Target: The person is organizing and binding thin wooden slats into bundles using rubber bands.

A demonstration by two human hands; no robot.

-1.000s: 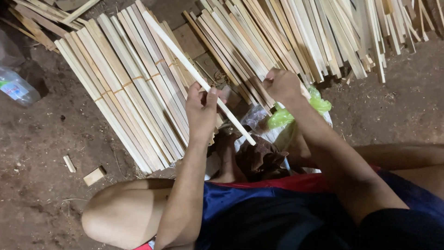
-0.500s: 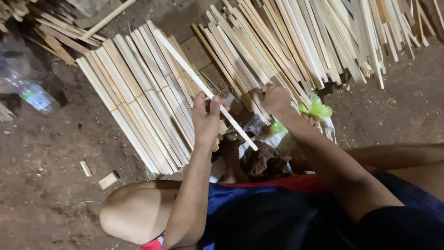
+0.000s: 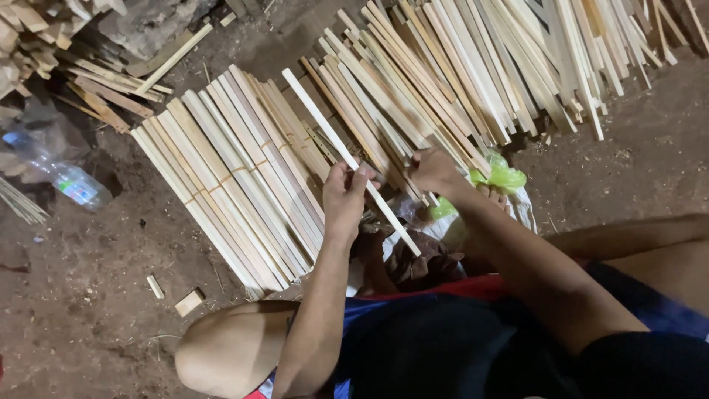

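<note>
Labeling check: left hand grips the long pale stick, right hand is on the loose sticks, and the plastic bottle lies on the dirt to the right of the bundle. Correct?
One error: the plastic bottle lies left of the bundle, not right, as the head view shows. The left hand does grip the long pale stick, and the right hand is on the loose sticks.

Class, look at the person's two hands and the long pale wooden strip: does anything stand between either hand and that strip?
Nothing visible does. The left hand already grips the strip directly, and the right hand sits just beside it.

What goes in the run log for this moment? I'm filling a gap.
left hand: grips pale wooden strip | right hand: at loose strips | tied bundle on dirt | plastic bottle left
</note>
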